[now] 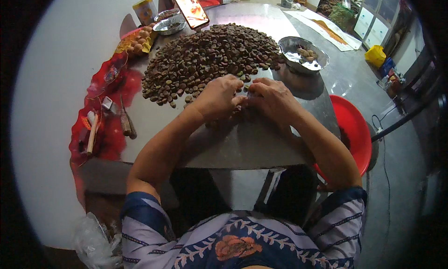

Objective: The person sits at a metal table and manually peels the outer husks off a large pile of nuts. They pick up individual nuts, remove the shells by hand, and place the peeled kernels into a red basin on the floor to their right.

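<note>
A wide heap of brown, bean-like seeds or nuts [210, 55], a few of them greenish, lies on a grey metal-topped table [224, 150]. My left hand [222, 94] is at the near edge of the heap, its fingers curled and thumb pointing right. Close beside it, my right hand [267, 94] bends its fingers inward over a few of the seeds. The fingertips nearly meet; whether either hand pinches a seed cannot be made out. A foil bowl [323, 60] with some paler pieces stands right of the heap.
A lit phone [192, 10] stands behind the heap, near small foil bowls [169, 30] and a tray of eggs [138, 41]. Wooden-handled tools [92, 134] lie on red plastic [112, 129] at the left. A red basin [360, 139] is beside the table's right edge.
</note>
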Demonstrator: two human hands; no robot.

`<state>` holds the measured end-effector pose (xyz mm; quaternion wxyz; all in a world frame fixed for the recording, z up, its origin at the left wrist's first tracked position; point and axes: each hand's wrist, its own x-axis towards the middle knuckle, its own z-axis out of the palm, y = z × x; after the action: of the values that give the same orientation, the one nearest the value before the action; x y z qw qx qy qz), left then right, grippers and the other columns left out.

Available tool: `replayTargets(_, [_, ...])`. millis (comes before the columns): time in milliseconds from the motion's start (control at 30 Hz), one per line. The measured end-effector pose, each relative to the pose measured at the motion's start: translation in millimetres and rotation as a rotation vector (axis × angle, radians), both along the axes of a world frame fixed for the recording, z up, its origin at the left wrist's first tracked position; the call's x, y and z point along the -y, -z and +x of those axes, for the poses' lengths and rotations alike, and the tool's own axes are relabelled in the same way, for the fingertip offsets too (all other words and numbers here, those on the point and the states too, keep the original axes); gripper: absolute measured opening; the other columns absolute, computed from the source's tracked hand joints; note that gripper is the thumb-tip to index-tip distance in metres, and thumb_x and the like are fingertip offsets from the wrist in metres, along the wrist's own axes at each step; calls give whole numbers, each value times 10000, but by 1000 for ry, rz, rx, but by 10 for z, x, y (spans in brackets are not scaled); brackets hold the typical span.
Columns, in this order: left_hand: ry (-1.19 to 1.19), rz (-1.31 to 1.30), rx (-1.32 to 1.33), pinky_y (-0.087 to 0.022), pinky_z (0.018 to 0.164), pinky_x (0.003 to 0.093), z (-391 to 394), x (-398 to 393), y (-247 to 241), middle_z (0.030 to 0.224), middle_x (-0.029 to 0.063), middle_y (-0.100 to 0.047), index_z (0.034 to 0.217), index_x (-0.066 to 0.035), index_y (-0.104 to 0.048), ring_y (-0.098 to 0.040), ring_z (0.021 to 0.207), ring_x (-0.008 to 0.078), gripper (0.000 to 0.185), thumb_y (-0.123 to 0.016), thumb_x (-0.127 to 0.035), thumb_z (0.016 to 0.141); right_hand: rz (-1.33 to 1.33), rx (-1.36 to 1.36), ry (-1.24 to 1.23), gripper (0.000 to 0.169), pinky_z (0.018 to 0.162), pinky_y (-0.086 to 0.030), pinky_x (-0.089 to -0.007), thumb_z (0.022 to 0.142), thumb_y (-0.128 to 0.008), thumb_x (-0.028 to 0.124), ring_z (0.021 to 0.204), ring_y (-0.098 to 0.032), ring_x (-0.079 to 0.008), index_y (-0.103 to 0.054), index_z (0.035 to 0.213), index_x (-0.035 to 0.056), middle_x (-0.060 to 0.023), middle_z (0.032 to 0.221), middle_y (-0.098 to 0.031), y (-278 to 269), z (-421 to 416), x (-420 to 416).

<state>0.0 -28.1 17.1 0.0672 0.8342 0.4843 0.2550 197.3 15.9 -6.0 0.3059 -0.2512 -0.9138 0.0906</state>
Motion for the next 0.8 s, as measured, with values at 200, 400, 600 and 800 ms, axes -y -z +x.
replayTargets(200, [-52,-136,-27,-458,841,353,97,94,-108,1083,181,-568,1051,21,-576,-566,973,321,351,-654,-199,789,-33,-82,36,224,745,-489,-423,763,-644,164,846,-608,-354,-618,942,34,-164,940,-610,2,3,-15])
replayTargets(400, [-164,-199,-215,-359,980,384,3,345,-245,1288,235,-409,1251,27,-429,-433,1176,362,593,-644,-290,798,-23,-92,89,246,752,-487,-398,763,-673,162,869,-606,-335,-612,952,17,-157,977,-607,-51,60,-8])
replayTargets(600, [-259,-162,-248,-280,1039,405,-242,717,87,1362,279,-308,1287,37,-389,-326,1257,410,691,-631,-389,798,-25,-102,89,284,759,-487,-392,768,-677,200,887,-601,-333,-608,975,18,-151,992,-602,-118,87,34])
replayTargets(800, [-300,-184,-268,-282,1028,432,-131,857,158,1356,269,-327,1285,-6,-409,-328,1257,407,678,-618,-421,791,-36,-108,88,274,774,-481,-389,780,-665,203,888,-601,-326,-612,980,25,-147,994,-600,-108,82,45])
